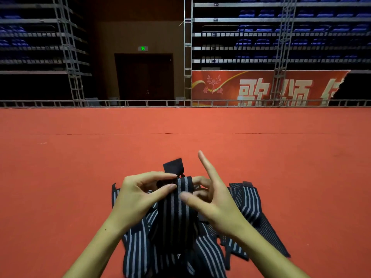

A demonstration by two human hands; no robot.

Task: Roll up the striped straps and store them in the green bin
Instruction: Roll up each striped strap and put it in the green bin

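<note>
A black strap with grey stripes (176,209) is held upright in front of me, its plain black end tab (174,165) sticking up above my fingers. My left hand (138,195) pinches the strap's upper left edge between thumb and fingers. My right hand (212,197) holds the strap's right side with thumb and curled fingers, while its index finger points straight up. Several more striped straps (249,199) lie in a loose heap on the red carpet beneath my hands. No green bin is in view.
Red carpet (80,157) stretches wide all around the heap. A low metal truss rail (140,103) runs along its far edge, with a dark doorway (144,77), a red banner (261,87) and tiers of blue seats beyond.
</note>
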